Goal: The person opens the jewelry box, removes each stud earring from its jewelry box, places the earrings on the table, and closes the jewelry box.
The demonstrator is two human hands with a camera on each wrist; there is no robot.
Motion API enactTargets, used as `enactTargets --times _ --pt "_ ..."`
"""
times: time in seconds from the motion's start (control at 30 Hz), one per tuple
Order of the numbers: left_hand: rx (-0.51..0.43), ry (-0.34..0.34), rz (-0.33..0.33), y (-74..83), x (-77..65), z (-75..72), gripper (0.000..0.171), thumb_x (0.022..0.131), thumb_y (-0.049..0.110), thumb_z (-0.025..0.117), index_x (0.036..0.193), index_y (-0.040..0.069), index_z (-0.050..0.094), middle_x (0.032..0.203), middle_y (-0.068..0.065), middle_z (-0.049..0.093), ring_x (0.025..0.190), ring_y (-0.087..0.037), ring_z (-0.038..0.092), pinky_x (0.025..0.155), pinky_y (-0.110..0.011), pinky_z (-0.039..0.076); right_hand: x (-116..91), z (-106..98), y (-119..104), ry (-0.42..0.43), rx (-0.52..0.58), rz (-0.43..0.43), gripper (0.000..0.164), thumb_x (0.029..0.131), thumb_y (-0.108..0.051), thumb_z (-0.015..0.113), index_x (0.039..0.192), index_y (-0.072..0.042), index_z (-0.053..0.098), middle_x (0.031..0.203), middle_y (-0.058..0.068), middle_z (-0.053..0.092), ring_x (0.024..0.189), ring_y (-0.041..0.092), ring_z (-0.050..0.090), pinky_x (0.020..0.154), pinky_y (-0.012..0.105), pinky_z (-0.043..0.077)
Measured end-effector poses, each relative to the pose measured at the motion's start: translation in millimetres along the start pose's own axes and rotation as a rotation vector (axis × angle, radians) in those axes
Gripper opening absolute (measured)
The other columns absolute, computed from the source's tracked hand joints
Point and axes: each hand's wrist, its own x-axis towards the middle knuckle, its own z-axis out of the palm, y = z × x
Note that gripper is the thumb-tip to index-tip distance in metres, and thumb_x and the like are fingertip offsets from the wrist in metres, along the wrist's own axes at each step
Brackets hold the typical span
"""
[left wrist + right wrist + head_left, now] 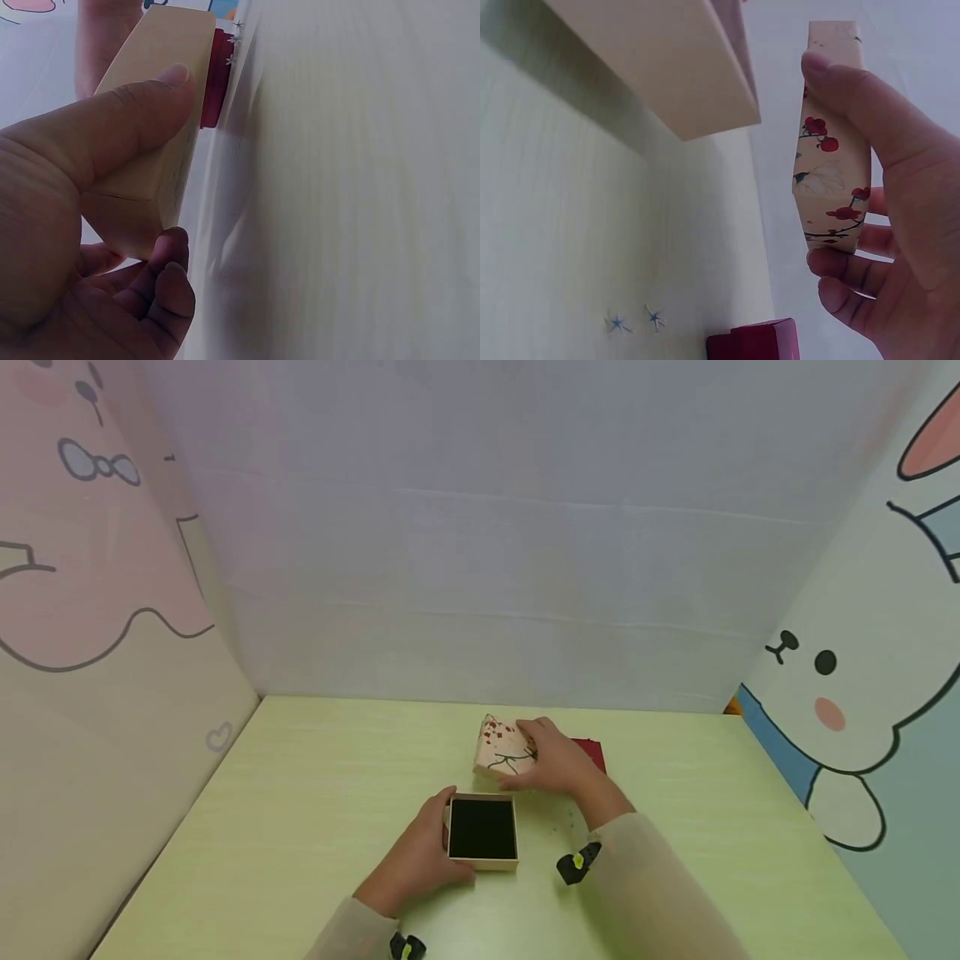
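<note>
My left hand [426, 853] grips a small square cream box base [487, 865] by its left side, with a black lining facing up. In the left wrist view, the thumb lies along one cream wall and fingertips curl at the corner. Farther back, my right hand [558, 762] holds the matching lid [504, 750], cream with red blossoms and dark branches, pinched between thumb and fingers in the right wrist view. A dark red box [592, 750] sits behind the right hand, partly hidden by it.
Small star-shaped pieces [655, 318] lie on the pale wooden table [300, 827], close to the red box. A pale cloth wall [480, 568] closes off the back. Printed cartoon panels [862, 693] stand at both sides.
</note>
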Motion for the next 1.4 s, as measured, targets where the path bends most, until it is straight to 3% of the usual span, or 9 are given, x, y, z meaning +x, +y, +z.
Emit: enactTargets --times 0.43,0.7,0.9,1.4 --pt "-0.008 0.013 -0.004 1.9 -2.3 0.1 0.126 0.062 0.025 0.102 0.159 0.004 0.025 0.142 -0.014 0.046 0.100 -0.021 0.055 0.096 -0.049 0.047 -44 7 -3 0.067 0.051 -0.007 0.115 0.061 -0.068 0.090 0.155 -0.018 0.046 0.142 -0.001 0.050 0.117 0.019 0.055 0.097 0.044 0.051" --pt "-0.010 0.016 0.003 1.9 -2.0 0.1 0.125 0.062 0.025 0.101 0.159 0.004 0.025 0.132 -0.010 0.048 0.094 -0.018 0.054 0.090 -0.045 0.048 -65 12 -7 0.079 0.157 -0.033 0.115 0.059 -0.066 0.093 0.154 -0.021 0.048 0.141 -0.006 0.049 0.115 0.015 0.053 0.097 0.043 0.049" --pt "-0.017 0.021 0.010 0.8 -0.7 0.7 0.126 0.062 0.025 0.101 0.160 0.004 0.025 0.144 -0.014 0.044 0.100 -0.020 0.054 0.096 -0.047 0.046 -73 18 -12 0.051 0.174 -0.074 0.113 0.059 -0.066 0.092 0.153 -0.019 0.049 0.140 -0.006 0.049 0.119 0.015 0.052 0.102 0.045 0.048" --pt "-0.053 0.017 0.021 -3.7 0.8 2.2 0.128 0.060 0.025 0.101 0.160 0.004 0.024 0.152 -0.017 0.040 0.124 -0.026 0.051 0.106 -0.051 0.042 -83 24 -21 -0.019 0.156 -0.149 0.115 0.060 -0.070 0.090 0.154 -0.018 0.048 0.140 -0.005 0.049 0.118 0.015 0.053 0.103 0.046 0.047"
